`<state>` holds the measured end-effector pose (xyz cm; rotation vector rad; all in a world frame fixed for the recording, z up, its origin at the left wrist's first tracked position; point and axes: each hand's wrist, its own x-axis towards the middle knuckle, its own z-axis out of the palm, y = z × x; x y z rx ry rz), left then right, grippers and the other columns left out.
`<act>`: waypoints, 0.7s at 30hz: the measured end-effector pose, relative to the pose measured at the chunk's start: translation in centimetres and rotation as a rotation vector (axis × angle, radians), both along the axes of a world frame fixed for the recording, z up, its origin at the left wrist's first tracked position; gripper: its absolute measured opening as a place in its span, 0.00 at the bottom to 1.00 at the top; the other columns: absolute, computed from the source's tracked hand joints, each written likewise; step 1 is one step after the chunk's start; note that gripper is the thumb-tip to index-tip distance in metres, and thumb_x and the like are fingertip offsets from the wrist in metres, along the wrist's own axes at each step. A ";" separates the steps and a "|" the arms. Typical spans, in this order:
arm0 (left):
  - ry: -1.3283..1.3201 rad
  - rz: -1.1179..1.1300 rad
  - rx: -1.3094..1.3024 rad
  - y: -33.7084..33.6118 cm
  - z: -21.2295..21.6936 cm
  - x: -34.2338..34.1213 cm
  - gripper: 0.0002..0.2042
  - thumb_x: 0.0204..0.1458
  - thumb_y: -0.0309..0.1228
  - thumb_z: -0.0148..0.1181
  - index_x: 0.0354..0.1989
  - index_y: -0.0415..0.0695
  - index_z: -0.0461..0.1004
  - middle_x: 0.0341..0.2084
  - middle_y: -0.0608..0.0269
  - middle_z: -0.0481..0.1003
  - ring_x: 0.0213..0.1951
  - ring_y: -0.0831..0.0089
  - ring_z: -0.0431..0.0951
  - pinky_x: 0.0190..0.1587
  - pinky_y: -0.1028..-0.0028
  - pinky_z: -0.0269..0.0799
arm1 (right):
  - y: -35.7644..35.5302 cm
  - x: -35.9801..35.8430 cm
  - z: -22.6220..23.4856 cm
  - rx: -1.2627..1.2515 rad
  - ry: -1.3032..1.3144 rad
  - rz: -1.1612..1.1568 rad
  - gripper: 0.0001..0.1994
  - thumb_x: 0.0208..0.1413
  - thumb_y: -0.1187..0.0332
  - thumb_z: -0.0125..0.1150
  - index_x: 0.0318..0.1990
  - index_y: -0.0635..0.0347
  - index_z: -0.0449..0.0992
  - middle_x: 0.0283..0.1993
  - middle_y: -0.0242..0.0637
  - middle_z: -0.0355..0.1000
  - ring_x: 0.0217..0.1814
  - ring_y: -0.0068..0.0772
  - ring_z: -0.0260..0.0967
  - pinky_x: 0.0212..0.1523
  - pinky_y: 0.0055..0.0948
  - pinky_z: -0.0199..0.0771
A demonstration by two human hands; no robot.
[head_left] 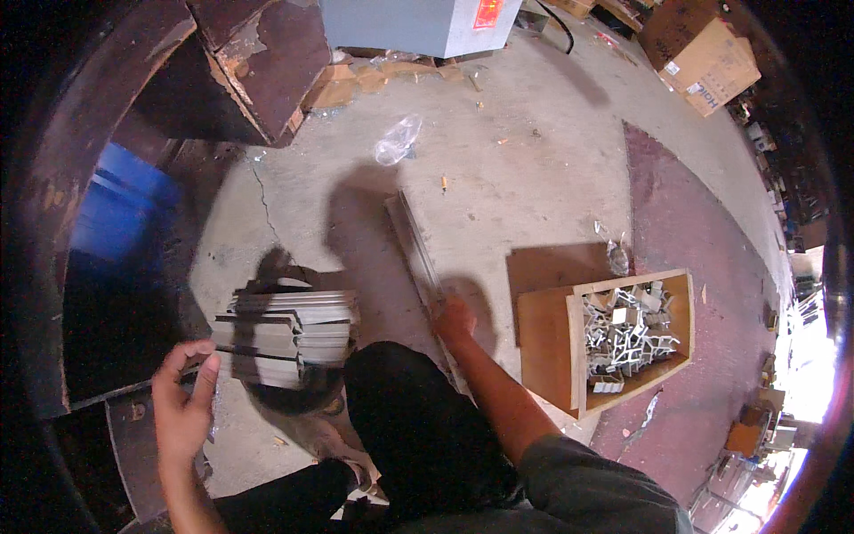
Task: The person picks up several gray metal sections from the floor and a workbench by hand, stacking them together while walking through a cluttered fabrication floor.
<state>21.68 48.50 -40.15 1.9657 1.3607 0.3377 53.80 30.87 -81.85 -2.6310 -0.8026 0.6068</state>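
Observation:
At the left, several pale metal strips [325, 334] lie side by side in a stack on a dark round support [294, 400]. My left hand [184, 400] is at the stack's left end, its thumb and index fingertips nearly meeting in a pinch beside a strip's end. Whether a strip is between them is hard to make out. A long, narrow metal bar [412, 231] slants away from my right knee across the middle. My right hand [455, 320] is closed around it, its fingers mostly hidden.
An open wooden box [547, 347] of small cut metal pieces [627, 329] stands on the right. Beyond lie a clear plastic bag [398, 140] and a grey cabinet [400, 27]. Dark wooden furniture [178, 80] borders the left; a cardboard box [712, 71] sits far right.

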 end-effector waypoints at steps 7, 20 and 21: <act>-0.031 0.017 0.002 -0.8 -0.3 -0.9 0.08 0.59 0.27 0.63 0.44 0.38 0.78 0.37 0.60 0.80 0.43 0.73 0.77 0.50 0.73 0.70 | 1.1 1.0 -0.4 -0.010 -0.064 0.136 0.17 0.61 0.53 0.56 0.46 0.58 0.76 0.46 0.50 0.77 0.48 0.56 0.77 0.46 0.53 0.77; -0.031 -0.230 0.074 -1.2 -2.5 2.3 0.10 0.58 0.29 0.65 0.44 0.37 0.78 0.38 0.56 0.81 0.43 0.70 0.80 0.50 0.71 0.72 | 0.6 3.2 1.9 0.342 -0.267 0.248 0.17 0.62 0.55 0.58 0.34 0.63 0.74 0.31 0.56 0.75 0.31 0.60 0.76 0.34 0.53 0.77; -0.063 -0.246 0.109 -1.1 -3.1 2.4 0.11 0.57 0.30 0.66 0.44 0.37 0.78 0.38 0.55 0.81 0.43 0.69 0.80 0.49 0.71 0.72 | 0.9 3.2 2.7 0.330 -0.249 0.250 0.18 0.62 0.54 0.57 0.35 0.64 0.75 0.32 0.57 0.76 0.32 0.60 0.76 0.35 0.53 0.78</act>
